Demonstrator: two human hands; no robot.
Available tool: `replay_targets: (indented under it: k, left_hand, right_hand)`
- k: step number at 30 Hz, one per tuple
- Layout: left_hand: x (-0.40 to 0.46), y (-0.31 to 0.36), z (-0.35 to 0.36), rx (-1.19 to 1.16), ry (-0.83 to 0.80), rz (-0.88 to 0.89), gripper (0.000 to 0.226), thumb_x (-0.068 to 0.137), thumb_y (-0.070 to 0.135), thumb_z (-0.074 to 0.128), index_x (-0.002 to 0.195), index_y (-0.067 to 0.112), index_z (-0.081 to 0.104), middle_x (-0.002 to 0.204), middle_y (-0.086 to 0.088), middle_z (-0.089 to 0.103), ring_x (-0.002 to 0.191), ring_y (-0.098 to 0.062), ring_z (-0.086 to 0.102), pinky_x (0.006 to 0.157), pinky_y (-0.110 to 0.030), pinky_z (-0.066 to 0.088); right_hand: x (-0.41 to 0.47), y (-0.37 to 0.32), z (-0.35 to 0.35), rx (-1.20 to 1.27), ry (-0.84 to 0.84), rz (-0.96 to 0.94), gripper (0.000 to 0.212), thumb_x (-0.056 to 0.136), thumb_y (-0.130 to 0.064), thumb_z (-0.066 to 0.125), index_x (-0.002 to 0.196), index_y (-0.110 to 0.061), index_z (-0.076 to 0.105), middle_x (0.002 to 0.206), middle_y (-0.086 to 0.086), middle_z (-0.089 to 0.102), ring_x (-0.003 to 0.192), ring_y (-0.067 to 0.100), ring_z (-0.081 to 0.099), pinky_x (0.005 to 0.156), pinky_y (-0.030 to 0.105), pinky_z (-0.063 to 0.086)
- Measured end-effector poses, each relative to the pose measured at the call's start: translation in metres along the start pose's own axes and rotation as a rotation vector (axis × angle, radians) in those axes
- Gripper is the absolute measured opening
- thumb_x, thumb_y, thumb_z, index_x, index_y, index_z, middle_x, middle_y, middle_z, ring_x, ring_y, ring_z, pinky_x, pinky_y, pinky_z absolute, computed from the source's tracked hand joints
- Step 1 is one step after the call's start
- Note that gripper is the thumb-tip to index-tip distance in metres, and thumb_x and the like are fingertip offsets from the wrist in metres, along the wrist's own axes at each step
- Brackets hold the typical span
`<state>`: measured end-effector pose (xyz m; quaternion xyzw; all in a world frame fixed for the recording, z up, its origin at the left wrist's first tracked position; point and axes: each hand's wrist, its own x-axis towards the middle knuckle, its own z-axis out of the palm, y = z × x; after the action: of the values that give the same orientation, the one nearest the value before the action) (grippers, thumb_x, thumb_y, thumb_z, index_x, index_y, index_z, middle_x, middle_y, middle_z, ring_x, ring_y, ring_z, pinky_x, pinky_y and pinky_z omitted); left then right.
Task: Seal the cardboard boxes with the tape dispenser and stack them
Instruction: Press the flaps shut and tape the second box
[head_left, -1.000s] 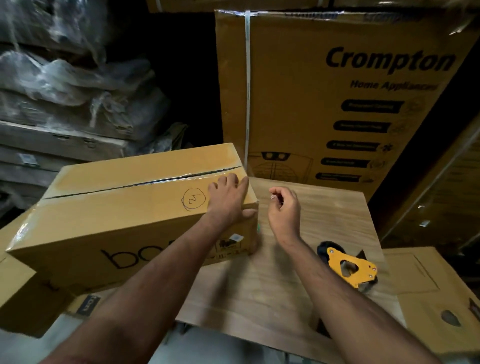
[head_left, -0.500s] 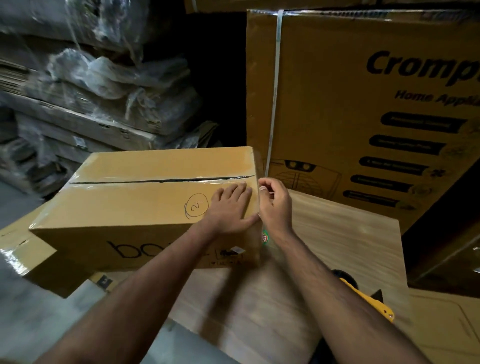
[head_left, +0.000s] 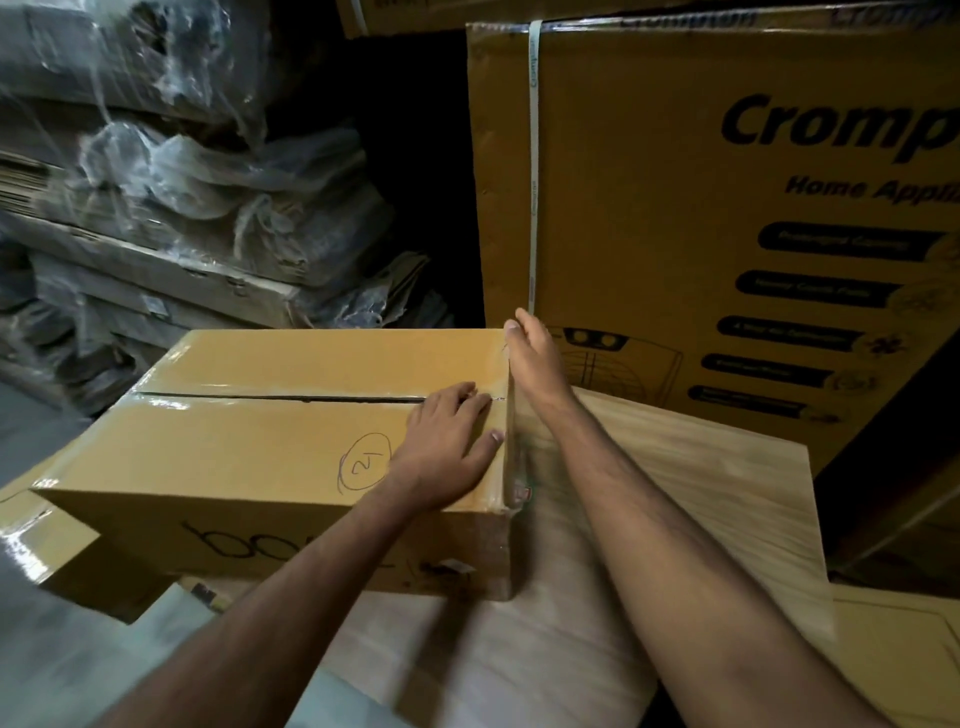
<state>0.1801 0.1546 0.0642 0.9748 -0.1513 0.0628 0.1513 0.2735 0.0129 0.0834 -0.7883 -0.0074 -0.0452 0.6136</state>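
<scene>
A brown cardboard box (head_left: 249, 457) with a circled "2" on its lid lies on a pale wooden board (head_left: 649, 493). Glossy tape runs along its centre seam. My left hand (head_left: 447, 447) presses flat on the lid near the right end, fingers spread over the seam. My right hand (head_left: 535, 358) reaches along the box's right side to its far top corner, fingers on the edge. The tape dispenser is out of view.
A large "Crompton Home Appliances" carton (head_left: 701, 182) with a white strap stands upright behind the board. Plastic-wrapped flat cartons (head_left: 171, 197) are stacked at the back left. Another taped box (head_left: 31, 540) lies under the left end. A flat carton (head_left: 904, 660) lies at the lower right.
The view has shifted left and closer, and the yellow tape dispenser has left the frame. My right hand went from hovering beside the box to its far right corner. My left hand slid towards the seam.
</scene>
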Motion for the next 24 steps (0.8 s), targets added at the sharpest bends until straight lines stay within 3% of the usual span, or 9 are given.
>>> replay_targets:
  k: [7,11,14,16,18,20,22,24]
  left_hand:
    - [0.004,-0.002,0.002,0.009,0.021,0.018,0.063,0.095,0.054,0.033,0.147,0.02,0.042,0.152,-0.003,0.039,0.139,-0.02,0.032,0.116,-0.043,0.028]
    - [0.004,-0.004,0.005,0.0,0.033,0.027,0.06,0.095,0.052,0.038,0.145,0.021,0.045,0.15,-0.001,0.042,0.137,-0.018,0.034,0.115,-0.041,0.03]
    - [0.007,-0.004,0.003,0.002,0.042,0.03,0.059,0.095,0.052,0.039,0.144,0.021,0.047,0.148,0.0,0.045,0.135,-0.017,0.036,0.114,-0.04,0.031]
    - [0.007,-0.003,0.002,0.007,0.044,0.029,0.059,0.094,0.052,0.04,0.143,0.02,0.048,0.147,-0.001,0.047,0.134,-0.018,0.038,0.113,-0.039,0.032]
    - [0.005,-0.001,0.004,-0.001,0.051,0.022,0.059,0.094,0.052,0.041,0.142,0.02,0.049,0.146,-0.002,0.047,0.134,-0.018,0.038,0.113,-0.039,0.033]
    - [0.005,-0.001,0.002,0.002,0.048,0.019,0.058,0.095,0.053,0.042,0.142,0.021,0.049,0.146,-0.001,0.047,0.134,-0.017,0.038,0.113,-0.04,0.033]
    - [0.007,-0.004,0.003,0.012,0.054,0.022,0.056,0.096,0.052,0.043,0.142,0.021,0.049,0.146,-0.001,0.047,0.134,-0.017,0.037,0.113,-0.04,0.033]
    - [0.007,-0.003,0.003,0.013,0.052,0.032,0.055,0.096,0.051,0.044,0.141,0.02,0.05,0.145,-0.001,0.048,0.134,-0.018,0.038,0.113,-0.039,0.033]
  right_hand:
    - [0.029,-0.008,-0.001,0.124,-0.1,-0.02,0.06,0.107,-0.043,0.031,0.159,-0.02,0.013,0.166,0.002,0.014,0.15,0.019,0.019,0.122,0.041,0.019]
    - [0.023,0.033,0.022,0.088,-0.208,0.049,0.061,0.107,-0.046,0.02,0.159,-0.026,-0.006,0.167,0.001,-0.004,0.153,0.02,0.006,0.123,0.042,0.009]
    - [0.035,0.046,0.028,0.213,-0.18,0.119,0.058,0.108,-0.042,0.015,0.158,-0.022,-0.007,0.167,0.002,-0.006,0.153,0.019,0.004,0.124,0.04,0.009]
    - [0.04,0.061,0.028,0.213,-0.172,0.251,0.067,0.105,-0.055,0.014,0.159,-0.02,-0.004,0.167,0.006,-0.001,0.152,0.023,0.01,0.123,0.045,0.015]
    - [0.031,0.093,0.024,0.179,-0.311,0.394,0.095,0.083,-0.087,0.014,0.157,-0.028,0.025,0.159,0.01,0.033,0.142,0.027,0.037,0.114,0.05,0.032]
    - [0.023,0.123,0.018,0.121,-0.426,0.411,0.108,0.068,-0.099,0.013,0.144,-0.032,0.049,0.139,0.008,0.058,0.126,0.024,0.054,0.108,0.048,0.041]
    - [0.014,0.11,0.011,0.138,-0.366,0.42,0.098,0.079,-0.09,0.012,0.149,-0.029,0.042,0.148,0.008,0.049,0.134,0.026,0.046,0.114,0.049,0.034]
    - [0.017,0.075,0.004,0.172,-0.174,0.279,0.076,0.098,-0.068,0.016,0.157,-0.022,0.024,0.163,0.007,0.025,0.148,0.024,0.026,0.121,0.047,0.022]
